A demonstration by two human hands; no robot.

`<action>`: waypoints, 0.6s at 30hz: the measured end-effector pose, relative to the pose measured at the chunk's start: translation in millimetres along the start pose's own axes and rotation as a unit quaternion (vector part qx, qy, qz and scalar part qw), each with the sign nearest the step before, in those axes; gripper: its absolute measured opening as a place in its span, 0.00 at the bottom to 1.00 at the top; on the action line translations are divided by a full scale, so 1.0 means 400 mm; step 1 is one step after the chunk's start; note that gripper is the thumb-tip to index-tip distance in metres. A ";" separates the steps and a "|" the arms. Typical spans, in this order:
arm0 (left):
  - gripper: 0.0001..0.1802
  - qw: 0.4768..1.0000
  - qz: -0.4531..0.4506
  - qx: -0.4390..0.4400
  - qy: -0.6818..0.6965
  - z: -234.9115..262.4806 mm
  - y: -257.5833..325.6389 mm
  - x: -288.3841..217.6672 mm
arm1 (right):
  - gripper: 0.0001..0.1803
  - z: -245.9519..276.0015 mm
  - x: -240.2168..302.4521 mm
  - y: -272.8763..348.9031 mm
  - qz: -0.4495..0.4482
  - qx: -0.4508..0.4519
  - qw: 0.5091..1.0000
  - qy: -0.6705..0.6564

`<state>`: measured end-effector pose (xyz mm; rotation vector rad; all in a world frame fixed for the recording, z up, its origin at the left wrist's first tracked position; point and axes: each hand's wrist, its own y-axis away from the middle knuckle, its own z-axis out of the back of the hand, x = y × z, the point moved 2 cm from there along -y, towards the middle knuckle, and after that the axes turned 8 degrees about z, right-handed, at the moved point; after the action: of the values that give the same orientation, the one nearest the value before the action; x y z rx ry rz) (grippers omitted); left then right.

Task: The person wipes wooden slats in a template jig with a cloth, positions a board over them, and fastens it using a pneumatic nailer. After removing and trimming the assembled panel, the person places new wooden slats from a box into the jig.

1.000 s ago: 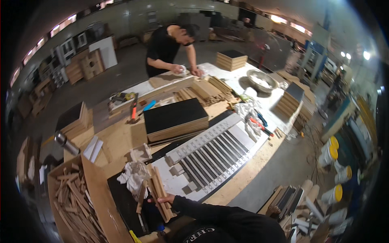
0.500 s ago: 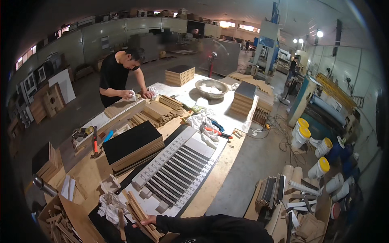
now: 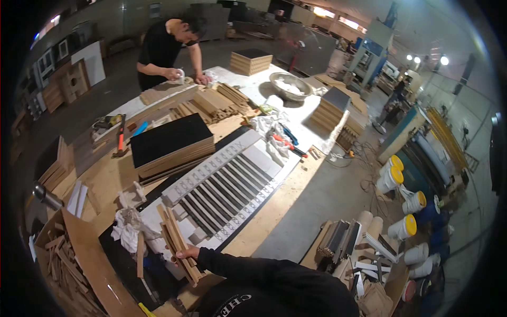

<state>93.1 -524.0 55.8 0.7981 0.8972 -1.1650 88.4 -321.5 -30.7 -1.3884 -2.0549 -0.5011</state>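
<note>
Workshop floor, long wooden workbench (image 3: pixel 274 211) running diagonally away from the wearer. Entries left to right.

Far left: open cardboard box (image 3: pixel 79 264) of short wood offcuts at the bench corner. Just beside it, a crumpled white rag (image 3: pixel 127 230) on the bench.

Lower centre: one hand (image 3: pixel 185 254) on a black sleeve comes in from the lower edge, fingers closed around a bundle of thin wooden strips (image 3: pixel 177 245). From the angle of the sleeve it is probably the left hand; I cannot tell for certain. The bundle lies tilted, its lower end in the grip, its upper end resting at the near corner of the white slatted panel (image 3: pixel 222 187). The other hand is not in view.

Centre: the panel lies flat, with dark bars set in parallel slots. Behind it, a stack of boards with a black top (image 3: pixel 169 145); an orange-handled tool (image 3: pixel 121 140) to its left.

Right: loose rags and hand tools, then a metal bowl (image 3: pixel 289 84) further up. Yellow-lidded tubs (image 3: pixel 393 177) on the floor.

Far end: a co-worker (image 3: pixel 166 47) bends over stacked strips.

Judgement on handling: grip the bundle near the middle so the strips do not fan out, and keep it square to the slots.
</note>
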 end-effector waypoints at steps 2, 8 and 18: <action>0.26 0.999 -0.002 -0.029 -0.017 0.020 -0.018 0.017 | 0.29 0.016 0.014 0.024 -0.024 -0.019 1.000 -0.006; 0.25 0.982 0.009 -0.167 -0.087 0.163 -0.023 0.080 | 0.26 0.107 0.077 0.101 -0.133 -0.056 0.989 0.029; 0.25 0.913 0.010 -0.328 -0.241 0.201 0.056 -0.065 | 0.43 0.313 0.468 0.195 -0.015 -0.114 0.993 -0.001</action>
<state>124.4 -579.8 115.5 -0.0360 0.7812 -0.8928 76.0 -85.2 -1.6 -1.4897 -2.0723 -0.7687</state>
